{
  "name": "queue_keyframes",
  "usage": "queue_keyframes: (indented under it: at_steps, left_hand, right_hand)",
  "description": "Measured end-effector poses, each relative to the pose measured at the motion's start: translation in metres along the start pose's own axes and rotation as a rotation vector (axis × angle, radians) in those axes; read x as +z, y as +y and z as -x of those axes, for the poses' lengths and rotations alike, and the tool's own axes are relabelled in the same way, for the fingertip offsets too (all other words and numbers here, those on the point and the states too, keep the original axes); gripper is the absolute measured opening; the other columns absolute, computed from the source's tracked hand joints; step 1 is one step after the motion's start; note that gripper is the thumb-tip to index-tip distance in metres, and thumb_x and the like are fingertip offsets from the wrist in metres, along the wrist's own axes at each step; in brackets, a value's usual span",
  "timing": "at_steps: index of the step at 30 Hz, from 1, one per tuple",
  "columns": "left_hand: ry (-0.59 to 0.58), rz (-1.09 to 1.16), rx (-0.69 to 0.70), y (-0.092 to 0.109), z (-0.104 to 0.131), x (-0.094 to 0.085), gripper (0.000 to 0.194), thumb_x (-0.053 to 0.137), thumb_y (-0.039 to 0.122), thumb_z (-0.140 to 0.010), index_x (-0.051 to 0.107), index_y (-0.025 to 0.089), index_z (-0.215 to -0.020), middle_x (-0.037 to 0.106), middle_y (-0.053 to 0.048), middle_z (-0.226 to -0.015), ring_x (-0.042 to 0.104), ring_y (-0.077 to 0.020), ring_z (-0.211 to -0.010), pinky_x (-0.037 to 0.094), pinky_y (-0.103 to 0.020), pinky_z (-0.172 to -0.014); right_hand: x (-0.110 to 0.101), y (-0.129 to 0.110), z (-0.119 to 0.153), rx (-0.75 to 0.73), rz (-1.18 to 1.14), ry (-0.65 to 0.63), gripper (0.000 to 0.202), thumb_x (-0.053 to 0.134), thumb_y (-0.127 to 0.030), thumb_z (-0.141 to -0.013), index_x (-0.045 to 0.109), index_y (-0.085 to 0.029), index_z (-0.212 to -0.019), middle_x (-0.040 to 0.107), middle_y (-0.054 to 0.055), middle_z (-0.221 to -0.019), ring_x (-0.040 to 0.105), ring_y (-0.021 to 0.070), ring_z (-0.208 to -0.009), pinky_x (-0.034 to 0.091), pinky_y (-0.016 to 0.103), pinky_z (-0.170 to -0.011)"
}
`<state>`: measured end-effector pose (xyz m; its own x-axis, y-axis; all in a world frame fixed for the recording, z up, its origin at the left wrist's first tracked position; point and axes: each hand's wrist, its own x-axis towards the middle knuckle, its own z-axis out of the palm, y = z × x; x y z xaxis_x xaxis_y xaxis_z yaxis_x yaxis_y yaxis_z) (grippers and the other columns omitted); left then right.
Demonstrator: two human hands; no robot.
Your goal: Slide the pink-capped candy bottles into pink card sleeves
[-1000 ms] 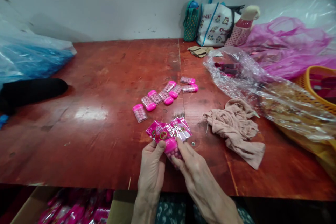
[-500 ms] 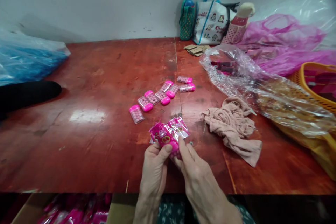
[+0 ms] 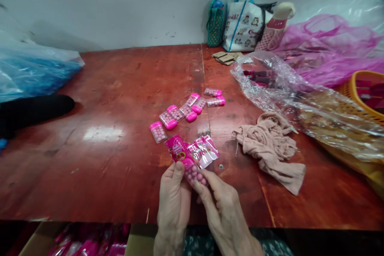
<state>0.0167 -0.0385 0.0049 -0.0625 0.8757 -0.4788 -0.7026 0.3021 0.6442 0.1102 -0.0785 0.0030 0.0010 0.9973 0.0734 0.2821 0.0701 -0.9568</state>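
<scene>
Both hands are closed on one small clear box of pink balls near the table's front edge. My left hand pinches its pink cap end, along with a printed pink wrapper that sticks up beyond the cap. With thumb and fingers my right hand grips the box's clear lower end. Just past the hands lie shiny printed pink wrappers on the table. Farther off, several more pink-capped boxes of the same kind lie in a loose slanting row.
A crumpled beige cloth lies to the right, beside clear plastic sheeting and a yellow basket. Bags and bottles stand by the wall. A blue plastic bag is at left. Below the table edge, a carton stands with pink packets.
My right hand has moved down from the wrapper to the box's lower end. More of the clear box shows, and the wrapper in my left hand has tilted left, apart from the other wrappers.
</scene>
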Motion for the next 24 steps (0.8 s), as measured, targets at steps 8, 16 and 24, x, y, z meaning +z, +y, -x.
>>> queue_keyframes:
  at_steps: [8,16,24]
  left_hand:
    - [-0.007,0.1,-0.075,-0.007,0.009,0.003,0.017,0.073,0.029,-0.066,0.066,0.014,-0.069,0.064,-0.002,-0.066,0.057,-0.0104,-0.058,0.051,-0.024,-0.062]
    - [0.032,-0.037,0.01,0.006,0.006,-0.003,0.024,0.074,0.033,-0.063,0.068,0.012,-0.072,0.065,-0.004,-0.065,0.059,-0.0143,-0.059,0.052,-0.03,-0.064]
    - [-0.034,-0.026,-0.043,0.0,0.007,-0.001,0.023,0.071,0.034,-0.067,0.068,0.012,-0.071,0.064,-0.005,-0.064,0.061,-0.0161,-0.062,0.052,-0.029,-0.063]
  right_hand:
    - [0.007,0.004,0.009,-0.097,0.092,0.143,0.029,0.04,-0.016,-0.089,0.051,-0.017,-0.117,0.064,0.01,-0.097,0.063,0.0199,-0.086,0.052,0.028,-0.076]
    - [0.009,0.006,0.011,0.145,-0.136,0.085,0.033,0.045,-0.035,-0.089,0.057,-0.02,-0.116,0.066,0.009,-0.09,0.062,0.0238,-0.086,0.054,0.032,-0.069]
    - [0.004,-0.006,0.004,0.109,-0.128,0.129,0.028,0.045,-0.03,-0.089,0.06,-0.018,-0.109,0.065,0.009,-0.09,0.061,0.0204,-0.08,0.05,0.031,-0.075]
